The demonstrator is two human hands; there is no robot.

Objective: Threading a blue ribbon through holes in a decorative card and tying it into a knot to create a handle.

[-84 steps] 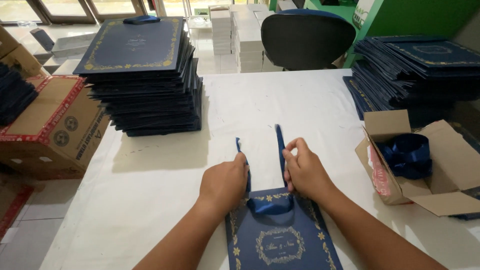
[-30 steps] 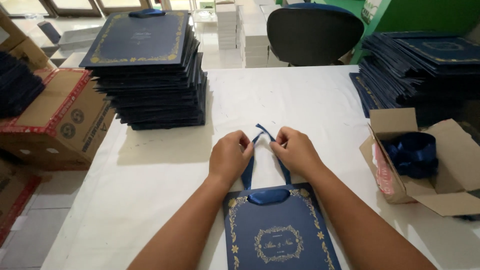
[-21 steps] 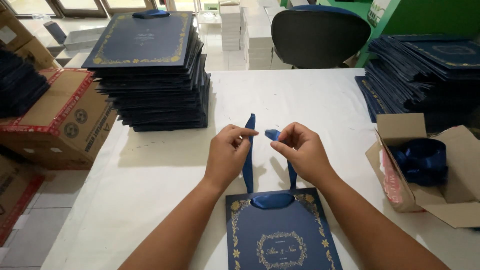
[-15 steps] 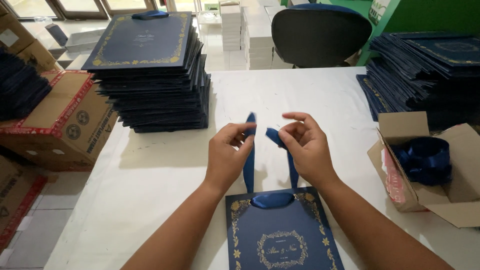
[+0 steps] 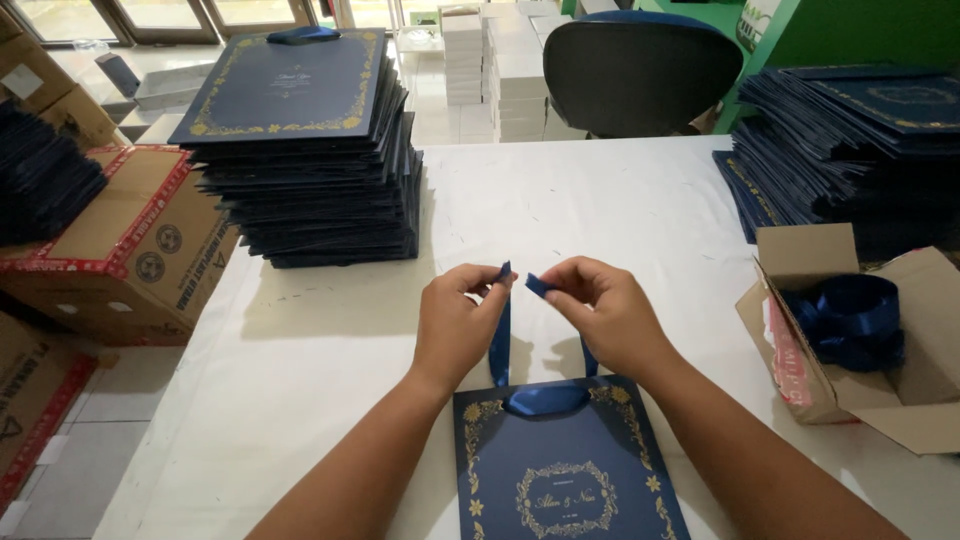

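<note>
Your left hand [image 5: 455, 325] is closed in a pinch on one end of the dark blue ribbon [image 5: 498, 335], thumb and forefinger meeting at the tip, and your right hand [image 5: 605, 315] pinches the other end the same way, the two tips held just apart above the white table [image 5: 330, 400]. From your fingers both strands run straight back toward you, side by side, down to the top edge of the navy bag with gold ornament [image 5: 565, 465], where the ribbon passes through and shows as a short blue band across the front. So the ribbon's long axis lies along your line of sight, away from your body, with the bag flat on the table directly below your wrists, between your forearms; neither hand is clearly nearer to it, each keeping to its own strand. The left strand is plain along its length, while the right one is partly hidden behind your right hand. Farther out on your left stands a tall stack of navy bags [image 5: 305, 150], well apart from your hands, with cardboard cartons [image 5: 120, 240] beside it off the table edge. On your right sits an open cardboard box [image 5: 850, 340] holding a coil of blue ribbon [image 5: 850, 320], and behind it another pile of flat navy bags [image 5: 850, 140]. A dark office chair [image 5: 640, 75] stands across the table.
</note>
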